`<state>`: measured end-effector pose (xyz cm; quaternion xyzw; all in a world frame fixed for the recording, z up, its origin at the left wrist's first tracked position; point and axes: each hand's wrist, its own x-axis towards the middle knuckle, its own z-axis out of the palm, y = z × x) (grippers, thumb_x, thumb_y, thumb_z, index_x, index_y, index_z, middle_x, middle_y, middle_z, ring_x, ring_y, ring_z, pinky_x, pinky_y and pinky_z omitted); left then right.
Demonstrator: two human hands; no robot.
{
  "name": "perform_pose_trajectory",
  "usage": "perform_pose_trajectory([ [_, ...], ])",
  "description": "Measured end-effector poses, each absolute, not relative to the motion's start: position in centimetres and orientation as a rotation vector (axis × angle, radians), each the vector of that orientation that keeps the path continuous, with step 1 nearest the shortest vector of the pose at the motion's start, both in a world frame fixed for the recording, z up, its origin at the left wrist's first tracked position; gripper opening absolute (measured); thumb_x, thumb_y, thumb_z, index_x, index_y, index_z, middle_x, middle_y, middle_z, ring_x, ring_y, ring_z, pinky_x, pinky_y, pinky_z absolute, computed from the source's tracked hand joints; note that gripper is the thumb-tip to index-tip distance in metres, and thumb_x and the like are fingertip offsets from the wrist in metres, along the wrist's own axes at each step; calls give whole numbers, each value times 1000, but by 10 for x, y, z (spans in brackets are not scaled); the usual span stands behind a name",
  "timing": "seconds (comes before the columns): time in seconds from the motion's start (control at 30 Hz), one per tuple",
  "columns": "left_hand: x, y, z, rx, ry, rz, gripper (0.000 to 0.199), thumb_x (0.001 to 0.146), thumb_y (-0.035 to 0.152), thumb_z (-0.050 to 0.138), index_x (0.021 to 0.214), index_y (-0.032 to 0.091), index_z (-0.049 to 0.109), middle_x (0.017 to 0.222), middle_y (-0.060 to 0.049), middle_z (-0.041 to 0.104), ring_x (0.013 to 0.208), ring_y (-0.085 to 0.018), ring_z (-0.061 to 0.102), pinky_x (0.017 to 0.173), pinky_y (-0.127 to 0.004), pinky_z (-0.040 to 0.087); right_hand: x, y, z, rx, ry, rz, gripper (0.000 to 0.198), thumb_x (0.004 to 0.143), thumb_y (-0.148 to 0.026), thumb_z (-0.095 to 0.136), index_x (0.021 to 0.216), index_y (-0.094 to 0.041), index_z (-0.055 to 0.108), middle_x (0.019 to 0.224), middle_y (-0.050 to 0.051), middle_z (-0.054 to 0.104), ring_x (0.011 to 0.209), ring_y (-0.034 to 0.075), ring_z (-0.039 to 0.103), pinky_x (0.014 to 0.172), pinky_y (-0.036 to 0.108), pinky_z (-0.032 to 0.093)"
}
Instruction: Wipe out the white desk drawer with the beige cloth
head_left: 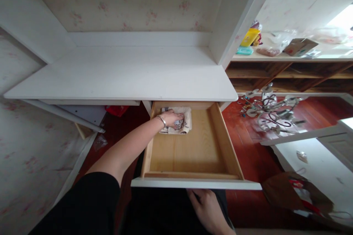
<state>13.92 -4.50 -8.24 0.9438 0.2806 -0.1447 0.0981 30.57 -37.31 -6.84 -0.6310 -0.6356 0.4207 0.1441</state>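
A pulled-out wooden drawer [198, 147] with a white front lies before me. In its back left corner is a folded, printed cream cloth [187, 117]. My left hand [171, 118], with a bracelet at the wrist, lies on this cloth, its fingers spread flat over it. Below the drawer's white front edge is my right hand [208, 207]. Its thumb stands apart from the other fingers, whose tips are partly hidden at the edge, and I see nothing held in it.
Behind the drawer stretches a white desk top [143, 73] with side panels. A chandelier [275, 112] stands on the red floor at right, near a brown paper bag [284, 192] and a white cabinet [306, 158]. Several items, including a cardboard box [300, 47], lie on a low shelf.
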Motion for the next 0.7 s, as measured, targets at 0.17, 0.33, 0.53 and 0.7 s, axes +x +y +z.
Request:
perform_pose_trajectory([
  [0.17,103,-54,-75,2743,944,-452,83,65,37,76,141,30,43,151,-2,38,106,-24,49,86,-31,39,305,-374,-71,-1828,-1869,1193,42,99,-40,36,90,-23,74,99,6,74,98,24,67,85,28,45],
  [0.33,104,-67,-74,2740,951,-444,82,65,38,76,140,30,44,151,-4,36,107,-27,47,83,-33,41,305,-377,-70,-1823,-1853,1189,44,100,-42,35,90,-22,73,102,7,74,99,24,67,86,29,45],
  [0.53,95,-101,-71,2740,798,-427,86,60,45,78,139,36,46,152,-4,35,111,-33,47,80,-36,42,304,-377,-71,-1845,-1858,1185,45,100,-42,34,93,-23,73,101,7,74,97,24,67,85,28,46],
  [0.7,85,-153,-68,2800,564,-390,86,61,55,76,139,36,45,145,-7,43,105,-32,51,76,-36,44,304,-377,-73,-1872,-1945,1111,42,99,-38,35,97,-23,74,100,8,74,96,23,68,87,28,45],
])
